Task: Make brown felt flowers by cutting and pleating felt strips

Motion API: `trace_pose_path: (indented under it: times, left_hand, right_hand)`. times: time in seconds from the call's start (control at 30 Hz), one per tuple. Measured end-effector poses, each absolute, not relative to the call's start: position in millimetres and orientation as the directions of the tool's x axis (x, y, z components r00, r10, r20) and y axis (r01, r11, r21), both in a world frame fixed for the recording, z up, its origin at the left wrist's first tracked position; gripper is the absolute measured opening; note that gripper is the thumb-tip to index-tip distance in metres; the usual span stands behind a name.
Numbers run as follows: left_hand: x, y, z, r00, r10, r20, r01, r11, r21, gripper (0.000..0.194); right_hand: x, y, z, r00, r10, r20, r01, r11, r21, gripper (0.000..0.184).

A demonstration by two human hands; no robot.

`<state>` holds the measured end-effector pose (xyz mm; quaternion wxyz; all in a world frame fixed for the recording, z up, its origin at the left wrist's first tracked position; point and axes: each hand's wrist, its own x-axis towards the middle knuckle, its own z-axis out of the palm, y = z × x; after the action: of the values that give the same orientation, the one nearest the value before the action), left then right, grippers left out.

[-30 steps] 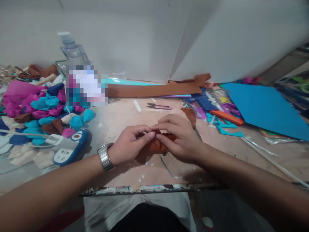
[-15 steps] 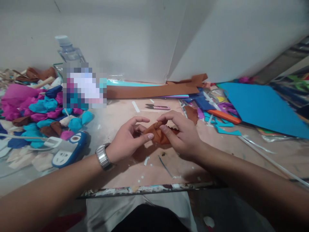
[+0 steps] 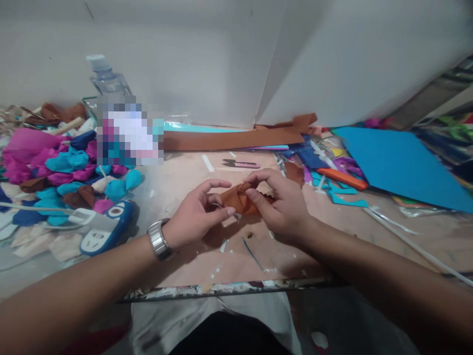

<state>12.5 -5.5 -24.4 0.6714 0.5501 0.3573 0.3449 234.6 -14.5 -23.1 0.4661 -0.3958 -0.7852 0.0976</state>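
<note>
Both my hands meet over the middle of the pinkish table [image 3: 325, 231]. A crumpled piece of brown crepe paper [image 3: 236, 199] is lifted a little off the table between them. My right hand [image 3: 281, 202] pinches it from the right with thumb and fingers. My left hand [image 3: 195, 214], with a metal watch on its wrist, pinches the paper's left end between thumb and forefinger, the other fingers curled above. Part of the paper is hidden under my right fingers.
Left: a heap of pink, teal, blue and brown paper balls [image 3: 55, 172], a blue-and-white power strip [image 3: 103, 229] and a plastic bottle [image 3: 107, 81]. Behind: small snips [image 3: 240, 163] and brown strips [image 3: 236, 138]. Right: a blue sheet [image 3: 399, 165], an orange cutter [image 3: 342, 178] and scraps.
The brown paper has been raised off the table and gathered tighter between my fingers. My left forefinger has lifted and my right hand has shifted slightly up.
</note>
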Motion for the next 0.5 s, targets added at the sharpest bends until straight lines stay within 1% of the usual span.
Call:
trace_pose_path:
  times: [0.1,0.3,0.5]
  left_hand:
    - [11.4,-5.2,-25.7,0.483,0.871,-0.092,-0.033,0.123,0.992,0.057]
    - [10.1,-2.4,-28.4,0.425,0.905,0.018,0.061,-0.049,0.997,0.045]
    - [10.0,-1.8,-33.1,0.467,0.883,0.048,0.157,-0.137,0.978,0.044]
  right_hand:
    - [234.8,-15.0,-21.4,-0.25,0.717,0.651,0.53,0.664,-0.527,0.007]
    - [235.7,-15.4,-22.2,-0.255,0.739,0.623,0.547,0.642,-0.537,0.01]
    - [234.7,-15.0,-21.4,-0.286,0.735,0.615,0.566,0.647,-0.511,0.008]
